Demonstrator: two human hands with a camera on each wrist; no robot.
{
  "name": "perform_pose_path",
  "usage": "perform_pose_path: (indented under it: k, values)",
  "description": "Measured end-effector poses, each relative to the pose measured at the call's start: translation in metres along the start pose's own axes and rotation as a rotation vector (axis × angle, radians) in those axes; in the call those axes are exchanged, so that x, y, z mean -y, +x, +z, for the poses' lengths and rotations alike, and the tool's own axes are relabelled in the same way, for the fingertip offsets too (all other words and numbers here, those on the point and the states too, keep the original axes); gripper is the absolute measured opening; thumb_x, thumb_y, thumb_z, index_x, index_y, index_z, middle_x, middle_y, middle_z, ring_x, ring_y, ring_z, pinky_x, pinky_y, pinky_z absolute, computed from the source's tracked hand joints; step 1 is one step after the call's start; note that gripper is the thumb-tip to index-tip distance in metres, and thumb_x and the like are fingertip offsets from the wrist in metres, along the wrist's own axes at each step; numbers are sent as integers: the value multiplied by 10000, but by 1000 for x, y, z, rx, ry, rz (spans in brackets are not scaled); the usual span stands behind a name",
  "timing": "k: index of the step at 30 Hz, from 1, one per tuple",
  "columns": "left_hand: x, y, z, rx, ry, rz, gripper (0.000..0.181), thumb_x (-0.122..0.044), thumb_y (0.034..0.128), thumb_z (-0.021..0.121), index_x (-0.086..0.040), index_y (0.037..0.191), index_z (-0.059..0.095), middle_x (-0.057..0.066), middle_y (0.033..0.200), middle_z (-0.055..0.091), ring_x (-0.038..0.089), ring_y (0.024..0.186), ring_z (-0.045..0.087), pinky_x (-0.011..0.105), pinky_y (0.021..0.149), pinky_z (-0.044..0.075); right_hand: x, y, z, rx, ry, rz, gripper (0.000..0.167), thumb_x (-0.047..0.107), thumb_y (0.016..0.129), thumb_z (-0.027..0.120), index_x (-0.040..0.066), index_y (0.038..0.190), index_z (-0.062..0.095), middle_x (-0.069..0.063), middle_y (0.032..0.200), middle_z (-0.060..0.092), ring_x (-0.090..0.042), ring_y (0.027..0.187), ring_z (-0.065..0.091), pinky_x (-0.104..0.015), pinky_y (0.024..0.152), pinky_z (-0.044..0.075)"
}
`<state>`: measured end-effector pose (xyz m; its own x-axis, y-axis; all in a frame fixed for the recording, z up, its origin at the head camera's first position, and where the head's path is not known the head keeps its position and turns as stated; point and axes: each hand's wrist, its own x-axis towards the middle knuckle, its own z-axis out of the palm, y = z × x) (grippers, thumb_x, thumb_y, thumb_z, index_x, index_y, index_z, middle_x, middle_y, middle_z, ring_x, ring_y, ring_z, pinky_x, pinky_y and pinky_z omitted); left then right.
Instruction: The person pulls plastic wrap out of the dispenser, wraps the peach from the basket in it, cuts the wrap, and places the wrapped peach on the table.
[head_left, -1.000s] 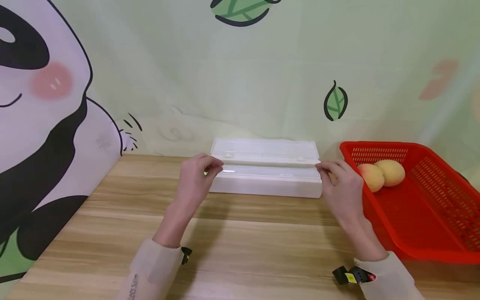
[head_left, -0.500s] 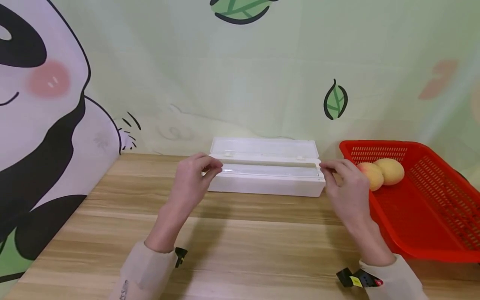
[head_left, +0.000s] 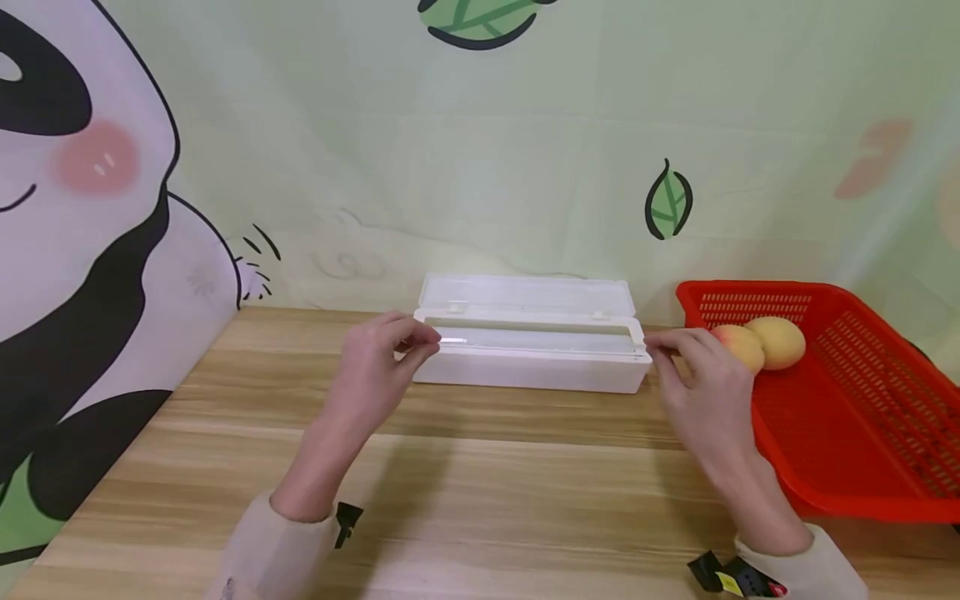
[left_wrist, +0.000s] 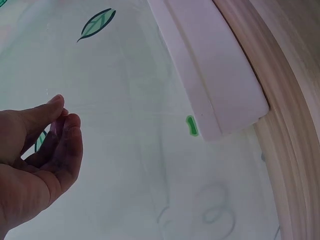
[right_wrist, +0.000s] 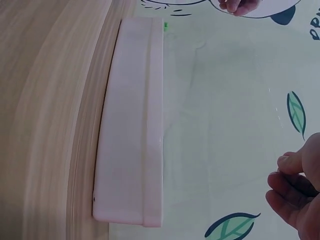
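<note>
A long white cling film dispenser (head_left: 532, 373) stands on the table near the back, its lid (head_left: 525, 293) raised behind it. My left hand (head_left: 378, 362) is just off the dispenser's left end, and its thumb and fingertips pinch a corner of the clear cling film (head_left: 536, 341). At the right end my right hand (head_left: 705, 387) pinches the film's other corner. The film is hard to see; faint glints mark it between the hands. In the wrist views the left hand (left_wrist: 42, 155) and the right hand (right_wrist: 297, 185) are both raised above the dispenser's top.
On the right a red plastic basket (head_left: 840, 433) holds two yellow-pink peaches (head_left: 778, 342), close beside my right forearm. The wooden table (head_left: 525, 492) extends toward me. A printed cloth (head_left: 480, 167) with a panda and leaves hangs directly behind the dispenser.
Both hands have drawn slightly toward me and farther apart, their fingertips still pinched. More of the dispenser's opening now shows. The basket and peaches have stayed in place.
</note>
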<state>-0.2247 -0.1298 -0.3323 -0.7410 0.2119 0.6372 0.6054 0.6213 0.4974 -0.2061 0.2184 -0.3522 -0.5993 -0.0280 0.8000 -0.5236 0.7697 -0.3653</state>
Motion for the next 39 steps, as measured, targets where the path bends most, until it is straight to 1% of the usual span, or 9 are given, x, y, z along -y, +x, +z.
perform_pose_path:
  k: [5,10,16,22,28,32,35,39]
  values:
    - [-3,-5,-4,11,3,13,95,54,836,818,-10,888,771,52,878,711,190,782,685,354,740,585,5,-4,-7,22,-10,8,207,-110,846,773,-24,1035,765,-150,1003,733,-303,906,674,-51,904,360]
    - [-6,-8,-8,15,9,12,104,63,837,812,-16,892,770,45,890,713,177,788,686,352,732,589,10,-6,-13,34,-23,-1,222,-111,843,776,-23,1047,767,-150,1019,736,-297,910,686,-31,905,356]
    - [-10,-9,-11,3,8,20,99,60,847,805,-17,902,774,48,905,724,173,796,688,363,727,588,15,-6,-18,28,-12,-1,237,-98,850,776,-11,1071,770,-142,1036,740,-290,923,683,-32,899,367]
    - [-15,-10,-16,-6,10,31,101,53,844,810,-17,906,771,56,911,724,172,803,683,370,728,592,19,-3,-23,1,-2,-15,235,-93,840,789,-7,1059,775,-139,1014,744,-300,921,678,-43,898,371]
    - [-22,-12,-21,-13,7,52,104,56,840,813,-26,887,769,36,893,721,146,790,674,354,713,585,23,-2,-32,13,-18,-15,243,-91,833,796,-1,1059,775,-127,1017,748,-285,950,676,-47,920,363]
    - [-26,-13,-24,-26,-8,69,109,64,841,809,-22,898,772,39,902,726,139,790,675,336,699,583,28,-1,-39,1,-15,-22,246,-111,819,798,-10,1042,773,-138,1014,746,-298,974,673,-51,931,367]
    - [-29,-13,-26,-37,-17,82,116,69,839,809,-20,903,772,41,907,727,135,790,676,319,688,579,31,0,-43,-13,-10,-28,240,-121,812,799,-17,1027,774,-144,1006,745,-303,968,674,-50,919,373]
    - [-31,-14,-29,-38,-10,80,132,69,824,823,-29,895,771,33,902,724,130,785,671,319,690,577,33,0,-45,-2,-9,-19,241,-116,815,799,-17,1033,774,-147,1015,746,-303,967,674,-46,908,371]
